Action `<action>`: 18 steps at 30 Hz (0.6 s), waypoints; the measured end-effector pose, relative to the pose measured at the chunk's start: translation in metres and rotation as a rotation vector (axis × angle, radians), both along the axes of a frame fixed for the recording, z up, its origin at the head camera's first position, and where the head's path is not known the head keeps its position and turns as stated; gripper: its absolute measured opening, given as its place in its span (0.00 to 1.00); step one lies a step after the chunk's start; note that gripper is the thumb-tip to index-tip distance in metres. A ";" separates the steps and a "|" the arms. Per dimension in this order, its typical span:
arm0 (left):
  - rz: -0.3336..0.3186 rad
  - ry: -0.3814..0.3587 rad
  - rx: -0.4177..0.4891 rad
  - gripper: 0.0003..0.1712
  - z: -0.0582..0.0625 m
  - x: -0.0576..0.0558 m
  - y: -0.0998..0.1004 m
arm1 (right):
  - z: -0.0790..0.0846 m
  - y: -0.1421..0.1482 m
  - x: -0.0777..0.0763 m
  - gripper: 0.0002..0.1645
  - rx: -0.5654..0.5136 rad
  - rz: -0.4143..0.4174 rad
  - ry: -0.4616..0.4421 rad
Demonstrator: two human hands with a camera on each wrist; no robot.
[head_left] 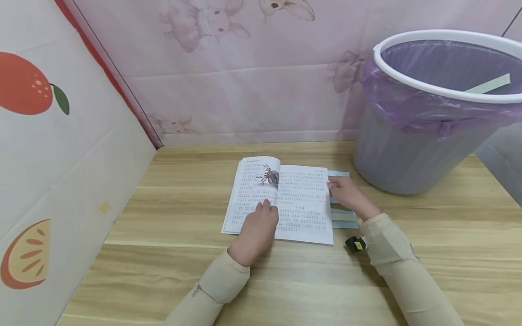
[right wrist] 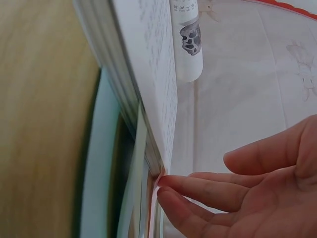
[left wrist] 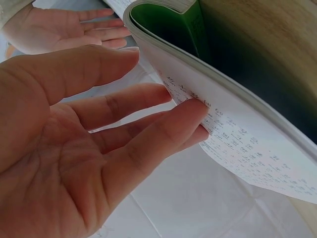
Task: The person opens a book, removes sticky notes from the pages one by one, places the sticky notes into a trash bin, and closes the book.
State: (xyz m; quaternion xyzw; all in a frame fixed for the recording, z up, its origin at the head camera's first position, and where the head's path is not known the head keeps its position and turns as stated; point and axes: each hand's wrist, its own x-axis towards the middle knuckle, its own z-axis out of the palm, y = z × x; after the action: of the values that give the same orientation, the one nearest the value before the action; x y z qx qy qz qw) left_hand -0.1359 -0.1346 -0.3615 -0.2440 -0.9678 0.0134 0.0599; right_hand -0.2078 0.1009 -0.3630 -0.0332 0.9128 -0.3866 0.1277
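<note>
An open book (head_left: 303, 203) lies on the table, with an ant-like drawing on its left page. My left hand (head_left: 258, 231) rests on that page near the fold; in the left wrist view its fingertips (left wrist: 193, 111) touch the printed paper, thumb apart. At the book's right edge is my right hand (head_left: 350, 194). The right wrist view shows its fingertips (right wrist: 166, 186) touching the page edges beside thin coloured strips, the thumb held away. Pale blue and greenish paper strips (head_left: 345, 223) stick out from under or between the pages; which, I cannot tell.
A grey bin (head_left: 399, 149) with a purple liner stands at the back right, a pale green strip (head_left: 489, 84) inside it. Near my right sleeve sits a small black object (head_left: 355, 244) with a yellow label. Printed cloth walls border the table's back and left.
</note>
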 end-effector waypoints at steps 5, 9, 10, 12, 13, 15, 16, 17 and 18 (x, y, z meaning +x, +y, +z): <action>0.001 0.001 -0.002 0.05 0.000 0.000 0.001 | 0.001 0.001 0.001 0.27 -0.013 -0.003 0.013; 0.005 -0.016 -0.001 0.05 0.001 -0.001 0.001 | 0.002 0.001 0.001 0.28 -0.044 -0.018 0.014; 0.005 -0.019 0.000 0.05 0.001 -0.001 0.001 | 0.002 0.001 0.001 0.28 -0.050 -0.023 0.016; 0.005 -0.024 0.003 0.05 0.001 -0.002 0.001 | 0.002 0.000 0.002 0.29 -0.064 -0.027 0.023; 0.005 -0.027 0.005 0.05 0.001 -0.002 0.001 | 0.002 0.000 0.002 0.29 -0.072 -0.031 0.024; 0.004 -0.025 0.009 0.05 0.001 -0.001 0.000 | 0.002 0.000 0.004 0.29 -0.091 -0.039 0.028; 0.003 -0.023 0.011 0.05 0.001 -0.001 0.000 | 0.003 0.000 0.005 0.30 -0.099 -0.042 0.029; 0.003 -0.021 0.011 0.04 0.000 -0.001 0.000 | 0.003 -0.001 0.006 0.30 -0.104 -0.046 0.031; 0.002 -0.020 0.010 0.04 0.000 -0.001 0.000 | 0.004 -0.001 0.007 0.31 -0.107 -0.052 0.037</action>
State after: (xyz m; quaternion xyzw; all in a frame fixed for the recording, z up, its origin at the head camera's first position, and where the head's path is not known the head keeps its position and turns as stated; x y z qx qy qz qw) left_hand -0.1366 -0.1342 -0.3611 -0.2426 -0.9687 0.0063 0.0516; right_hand -0.2005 0.0999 -0.3595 -0.0232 0.8936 -0.4373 0.0989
